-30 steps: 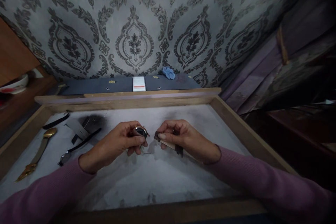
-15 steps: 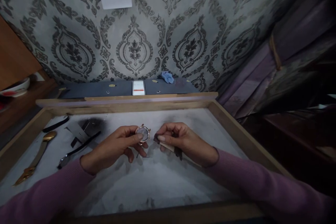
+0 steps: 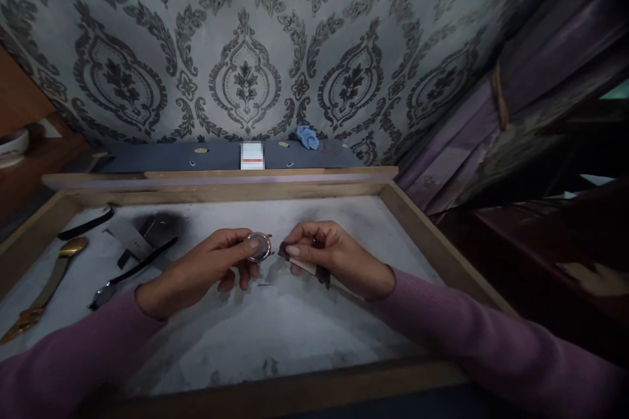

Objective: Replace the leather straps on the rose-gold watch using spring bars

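Above the middle of a white-bottomed wooden tray [image 3: 221, 193], my left hand [image 3: 211, 265] pinches a round watch case [image 3: 259, 247] with a shiny rim, thumb on its face. No strap shows on it. Just to the right, my right hand [image 3: 339, 255] is closed on a dark watch strap [image 3: 304, 266] with a pale underside, its dark end pointing at the case. A small gap separates the strap end from the case. A thin dark pin [image 3: 264, 285] appears to lie on the white surface below the case.
At the tray's left lie a gold watch [image 3: 61, 275], a black-strapped watch [image 3: 104, 293], a black strap [image 3: 88, 222] and a grey flat piece [image 3: 130, 242]. Behind the tray are a small white box [image 3: 252, 156] and a crumpled blue cloth [image 3: 307, 137]. A purple curtain [image 3: 462, 137] hangs right.
The whole view has shifted a little. My left hand has turned the watch case so its lugs point right towards the strap. Both hands keep their holds.
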